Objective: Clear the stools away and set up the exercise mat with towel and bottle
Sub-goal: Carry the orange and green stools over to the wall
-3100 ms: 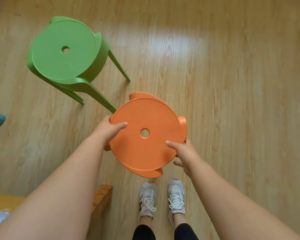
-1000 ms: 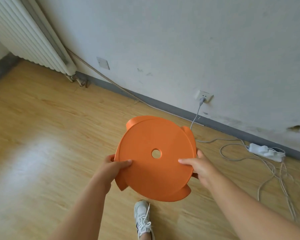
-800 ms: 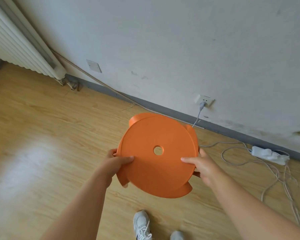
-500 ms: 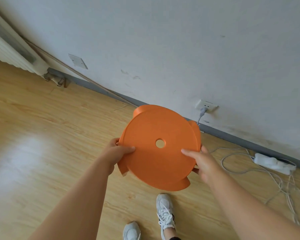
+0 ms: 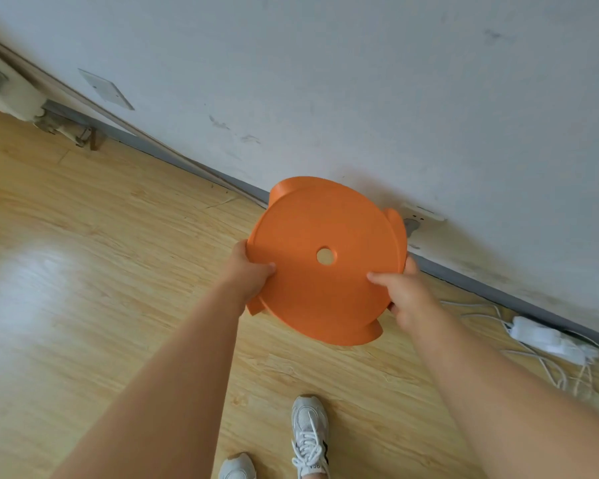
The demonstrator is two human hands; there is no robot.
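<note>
I hold an orange plastic stool point(image 5: 312, 236) in the air, its round seat with a small centre hole facing me. My left hand point(image 5: 248, 274) grips the seat's left rim, thumb on top. My right hand point(image 5: 400, 293) grips the right rim the same way. The stool's legs are hidden under the seat. It hangs above the wooden floor, close to the white wall. No mat, towel or bottle is in view.
A grey skirting board point(image 5: 498, 292) runs along the wall. A wall socket point(image 5: 421, 214) sits just behind the stool. A white power strip point(image 5: 547, 338) with loose cables lies on the floor at the right. A radiator end point(image 5: 11, 95) is at far left. My white shoes point(image 5: 308, 433) are below.
I turned away from the green stool and carried the orange stool toward the wall. Over the last second the wall and socket came nearer; both hands kept their grip.
</note>
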